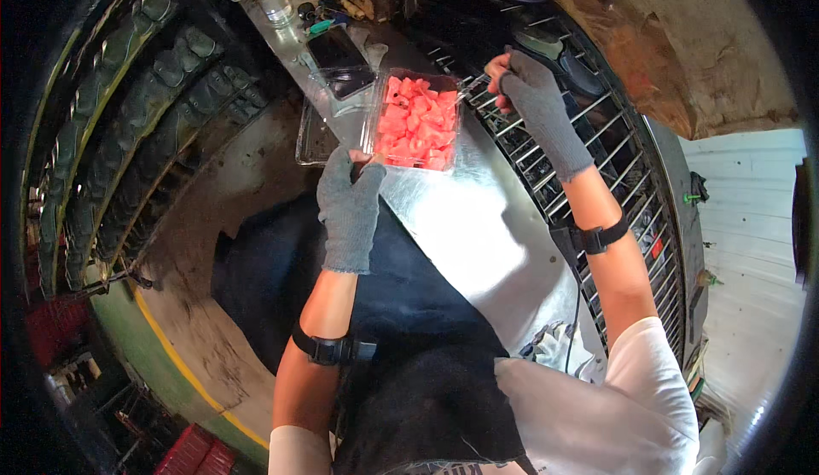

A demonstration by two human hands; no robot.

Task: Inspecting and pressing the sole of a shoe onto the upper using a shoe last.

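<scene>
— Pinching the near corner of the tub (415, 123), is that what the left hand (348, 211) is doing?

— Yes. Its fingertips (363, 162) poke out of a grey glove and close on the rim there. The right hand (533, 91) is curled shut around a thin utensil (468, 92) whose tip reaches the tub's far edge; whether fork or knife, I cannot tell.

— Where does the tub sit?

— On the steel counter (478, 228), just beside the wire rack (589, 159), with an empty clear tray (317, 138) on its other side.

— How would it handle?

— I'd judge it thin clear plastic, so it flexes if squeezed. Heaped with red melon cubes (418, 117), it is likely heavy for its walls and wet, slippery at the rim. Better held by two opposite sides, or from underneath, than by one corner. The cubes look soft and would bruise or spill if it tips.
</scene>
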